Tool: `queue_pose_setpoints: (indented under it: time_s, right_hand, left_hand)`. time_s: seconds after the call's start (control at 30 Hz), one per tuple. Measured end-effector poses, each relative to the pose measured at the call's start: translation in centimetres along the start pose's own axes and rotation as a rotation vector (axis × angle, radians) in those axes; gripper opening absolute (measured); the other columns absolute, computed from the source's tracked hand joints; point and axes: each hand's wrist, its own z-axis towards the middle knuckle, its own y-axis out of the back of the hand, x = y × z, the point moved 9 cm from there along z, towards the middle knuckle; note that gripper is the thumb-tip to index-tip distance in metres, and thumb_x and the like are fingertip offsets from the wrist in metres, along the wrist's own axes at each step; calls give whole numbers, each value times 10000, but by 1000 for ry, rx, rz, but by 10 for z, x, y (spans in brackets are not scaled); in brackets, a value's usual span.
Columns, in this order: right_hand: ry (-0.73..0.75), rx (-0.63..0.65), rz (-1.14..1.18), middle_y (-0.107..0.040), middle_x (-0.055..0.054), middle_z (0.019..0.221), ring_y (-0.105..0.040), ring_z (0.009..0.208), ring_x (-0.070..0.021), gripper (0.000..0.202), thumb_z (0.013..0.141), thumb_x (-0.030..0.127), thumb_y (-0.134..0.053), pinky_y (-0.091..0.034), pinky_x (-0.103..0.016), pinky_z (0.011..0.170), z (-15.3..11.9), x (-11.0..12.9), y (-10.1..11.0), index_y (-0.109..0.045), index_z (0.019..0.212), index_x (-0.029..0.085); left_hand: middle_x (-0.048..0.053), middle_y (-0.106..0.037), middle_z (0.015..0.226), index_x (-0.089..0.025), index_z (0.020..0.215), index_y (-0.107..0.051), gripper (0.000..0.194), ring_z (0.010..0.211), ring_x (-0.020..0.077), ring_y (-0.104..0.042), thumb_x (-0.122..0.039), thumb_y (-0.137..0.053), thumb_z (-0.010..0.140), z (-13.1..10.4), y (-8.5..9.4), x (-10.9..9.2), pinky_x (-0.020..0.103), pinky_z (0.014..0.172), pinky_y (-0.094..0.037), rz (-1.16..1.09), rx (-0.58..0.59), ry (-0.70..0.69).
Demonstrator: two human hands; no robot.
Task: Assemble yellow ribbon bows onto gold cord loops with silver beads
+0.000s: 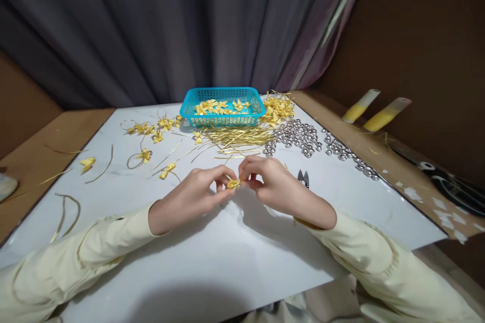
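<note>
Our hands point(250, 177) pinch yellow bow point(234, 184) between fingertips. Snips point(303, 178) lie beside right wrist, partly covered. Beyond: gold ties point(240, 139), blue basket point(223, 120), metal rings point(299, 135).

2 long, loose sleeves of pale cream-yellow fabric point(109, 242), creased; curved seam at each elbow area, gathered stitching on the right one. Cuffs plain, narrow-edged, ending at wrists. Fingers point(219, 175) bare: 0 gloves, 0 rings seen. Light-coloured cloth point(288, 308) at lap, pattern unclear.
</note>
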Motion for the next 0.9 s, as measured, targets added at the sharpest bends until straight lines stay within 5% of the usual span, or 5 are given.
queue_pose_setpoints:
  time_s: [0.6, 0.9]
  right_hand:
    - [23, 106, -28, -554, -24, 722, -477, 641, -110, 220, 572, -70, -443, -332, -226, 581, -1, 1, -8, -528, 583, 132]
    - [-5, 139, -39, -571, -22, 702, -474, 613, -103, 220, 590, -60, -443, -337, -216, 562, -1, 1, -8, -559, 589, 127]
  left_hand:
    - [-27, -689, 692, -207, 976, -587, 222, 594, 107, -594, -321, -571, 786, 1, -4, 5, 191, 578, -417, -57, 95, 76]
    - [12, -686, 830, -222, 939, -599, 193, 904, 198, -584, -316, -601, 771, 0, 3, 4, 295, 769, -422, 78, 21, 42]
